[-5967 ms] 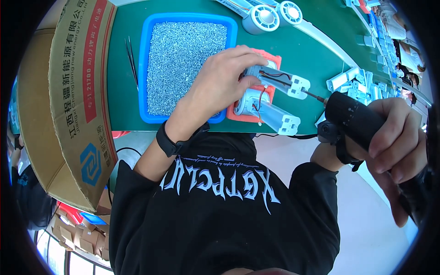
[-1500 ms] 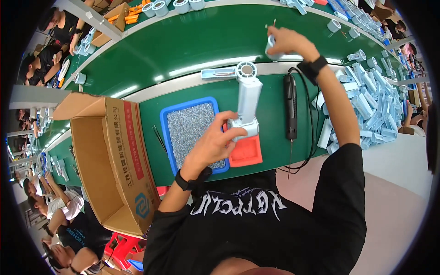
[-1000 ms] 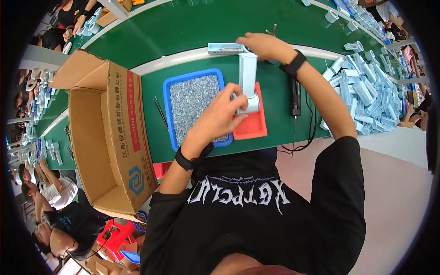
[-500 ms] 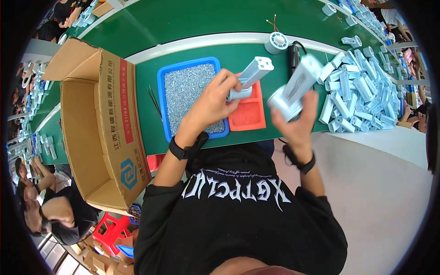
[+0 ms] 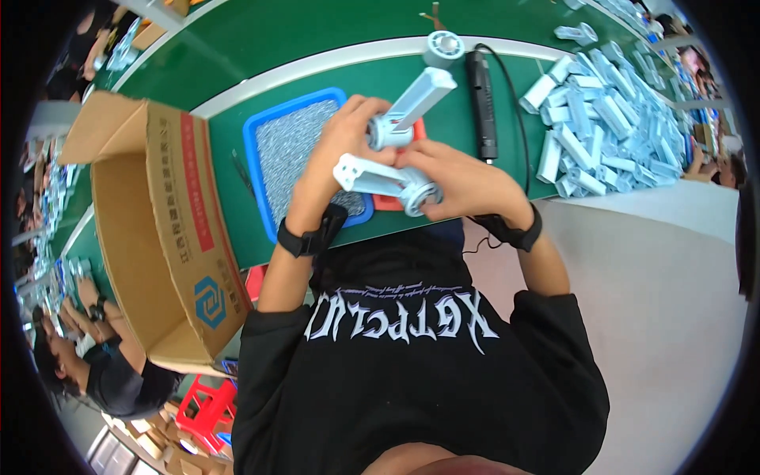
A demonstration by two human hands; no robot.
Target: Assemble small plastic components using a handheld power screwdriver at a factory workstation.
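My left hand (image 5: 342, 136) is closed round the ring-shaped end of a light blue plastic housing (image 5: 419, 99), whose handle points up and to the right. In my closed right hand (image 5: 469, 180) is a second light blue plastic housing (image 5: 374, 176); its round end is by my fingers and its handle points left toward my left wrist. Both hands are close together over a red tray (image 5: 388, 203), which they mostly cover. Just left of them, a blue tray (image 5: 252, 150) is filled with small silvery pieces, too fine to make out singly.
A black corded screwdriver-like tool (image 5: 481, 107) lies right of my hands. Beyond it is a large heap of light blue housings (image 5: 606, 127). A round light blue part with wires (image 5: 443, 49) stands at the back. An open cardboard box (image 5: 178, 229) is at left; tweezers (image 5: 242, 172) lie beside the blue tray.
My right hand has moved left with its housing, which has turned so the handle points left, close to my left hand. My left hand still grips its housing. The whole view has shifted slightly.
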